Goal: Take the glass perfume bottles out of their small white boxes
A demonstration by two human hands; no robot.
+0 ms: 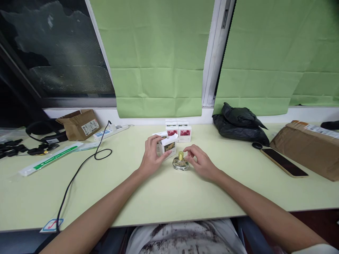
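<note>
Left hand [153, 156] grips an open-topped white carton [169, 147], frame centre. Right hand [202, 163], curled fingers parted, adjoins the gold-capped perfume bottle [180, 163]; contact unclear.

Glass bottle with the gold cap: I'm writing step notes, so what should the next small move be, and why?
Perhaps close the right hand on the gold cap of the glass bottle: the bottle stands upright on the table, and that hand is right beside the cap, though contact is unclear. The left hand holds the white box, so the right seems the freer one.
</note>
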